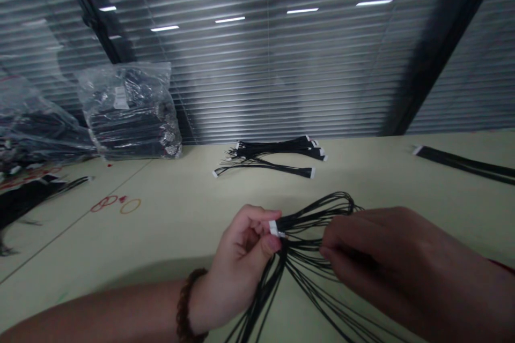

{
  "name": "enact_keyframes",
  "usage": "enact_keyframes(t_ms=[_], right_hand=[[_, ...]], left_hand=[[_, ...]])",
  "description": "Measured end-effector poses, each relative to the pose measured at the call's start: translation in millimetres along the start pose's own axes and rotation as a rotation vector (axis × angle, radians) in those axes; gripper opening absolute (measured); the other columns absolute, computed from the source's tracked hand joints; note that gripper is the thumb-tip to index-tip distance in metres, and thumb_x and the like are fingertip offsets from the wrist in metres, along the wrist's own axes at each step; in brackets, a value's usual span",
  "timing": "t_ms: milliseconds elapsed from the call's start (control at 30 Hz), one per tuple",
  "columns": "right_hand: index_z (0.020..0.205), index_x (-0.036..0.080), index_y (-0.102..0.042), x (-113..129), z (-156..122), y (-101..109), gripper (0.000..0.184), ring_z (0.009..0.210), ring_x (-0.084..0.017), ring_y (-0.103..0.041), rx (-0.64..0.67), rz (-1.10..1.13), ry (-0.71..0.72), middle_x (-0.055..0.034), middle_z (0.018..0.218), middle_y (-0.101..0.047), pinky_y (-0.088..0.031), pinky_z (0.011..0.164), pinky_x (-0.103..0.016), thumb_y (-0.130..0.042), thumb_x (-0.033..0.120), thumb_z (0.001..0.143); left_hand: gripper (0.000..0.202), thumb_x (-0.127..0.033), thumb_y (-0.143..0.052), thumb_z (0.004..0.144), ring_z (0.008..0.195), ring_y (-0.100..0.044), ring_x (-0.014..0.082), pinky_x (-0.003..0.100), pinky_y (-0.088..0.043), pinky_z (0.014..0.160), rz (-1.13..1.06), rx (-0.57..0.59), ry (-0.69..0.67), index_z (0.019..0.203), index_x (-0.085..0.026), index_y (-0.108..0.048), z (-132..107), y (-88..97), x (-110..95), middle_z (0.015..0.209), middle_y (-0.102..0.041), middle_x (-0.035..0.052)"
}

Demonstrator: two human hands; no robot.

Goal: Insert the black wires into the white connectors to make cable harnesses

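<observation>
My left hand [241,257] pinches a white multi-pin connector [274,228] between thumb and fingers, and thin black wires fan out from it. This black wire harness [306,268] loops up to the far side and hangs down toward the bottom of the view. My right hand [362,257] sits at the right, its fingertips among the wires and closed on some of them. A dark beaded bracelet [185,305] circles my left wrist.
Further along the pale green table [169,236] lies a bundle of black harnesses with white connectors [273,155]. Another harness [462,165] lies at the right edge. Plastic bags of harnesses [131,112] stand against the window blinds [281,64]. Red and orange rubber bands [116,204] lie at left.
</observation>
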State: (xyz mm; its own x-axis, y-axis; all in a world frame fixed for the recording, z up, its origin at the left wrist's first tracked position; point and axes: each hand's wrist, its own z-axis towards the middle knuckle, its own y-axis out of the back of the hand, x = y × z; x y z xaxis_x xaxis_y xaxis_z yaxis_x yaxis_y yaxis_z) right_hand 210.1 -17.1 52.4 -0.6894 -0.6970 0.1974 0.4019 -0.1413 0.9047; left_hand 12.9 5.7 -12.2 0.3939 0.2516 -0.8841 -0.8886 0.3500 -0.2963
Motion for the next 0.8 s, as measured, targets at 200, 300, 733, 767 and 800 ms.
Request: enact_keyframes(t_ms=[200,300,733,767,800], right_hand=[[0.07,0.019,-0.048,-1,1,1,0.015,0.05,-0.008,-0.039,-0.043,-0.009,0.051,0.0039,0.059,-0.049,-0.022,0.049,-0.025,-0.046,0.015,0.084],[0.07,0.019,-0.048,0,1,0,0.014,0.051,-0.009,-0.04,-0.067,-0.01,0.083,0.0035,0.06,-0.049,-0.023,0.05,-0.025,-0.047,0.013,0.083],[0.078,0.016,-0.056,-4,12,-8,0.014,0.064,-0.016,-0.049,-0.236,-0.294,0.18,-0.0031,0.073,-0.056,-0.033,0.058,-0.029,-0.046,0.018,0.087],[0.078,0.016,-0.056,-2,9,-6,0.015,0.063,-0.016,-0.049,-0.258,-0.299,0.175,-0.0032,0.072,-0.056,-0.033,0.057,-0.029,-0.045,0.021,0.087],[0.075,0.017,-0.056,1,6,-4,0.017,0.059,-0.015,-0.049,-0.241,-0.274,0.162,-0.0024,0.069,-0.055,-0.032,0.054,-0.028,-0.045,0.022,0.087]], left_hand=[[0.016,-0.023,-0.066,0.077,0.06,-0.046,0.0046,0.012,-0.037,0.054,0.038,0.01,-0.002,0.092,-0.027,-0.067,0,-1.0,-1,0.068,-0.053,-0.0037],[0.015,-0.023,-0.067,0.076,0.059,-0.044,0.0064,0.015,-0.037,0.054,0.069,0.002,0.014,0.091,-0.025,-0.067,-2,-2.6,-2,0.067,-0.052,-0.0027],[0.021,-0.022,-0.072,0.071,0.062,-0.049,0.0087,0.018,-0.037,0.057,0.002,-0.082,0.205,0.089,-0.019,-0.062,4,-2.1,8,0.069,-0.058,-0.0019],[0.022,-0.022,-0.072,0.07,0.063,-0.049,0.0088,0.018,-0.037,0.057,0.001,-0.11,0.208,0.09,-0.018,-0.062,6,-1.3,8,0.07,-0.059,-0.0017],[0.023,-0.022,-0.073,0.07,0.063,-0.049,0.0087,0.018,-0.037,0.057,0.003,-0.141,0.201,0.09,-0.018,-0.062,7,-0.8,8,0.071,-0.059,-0.0016]])
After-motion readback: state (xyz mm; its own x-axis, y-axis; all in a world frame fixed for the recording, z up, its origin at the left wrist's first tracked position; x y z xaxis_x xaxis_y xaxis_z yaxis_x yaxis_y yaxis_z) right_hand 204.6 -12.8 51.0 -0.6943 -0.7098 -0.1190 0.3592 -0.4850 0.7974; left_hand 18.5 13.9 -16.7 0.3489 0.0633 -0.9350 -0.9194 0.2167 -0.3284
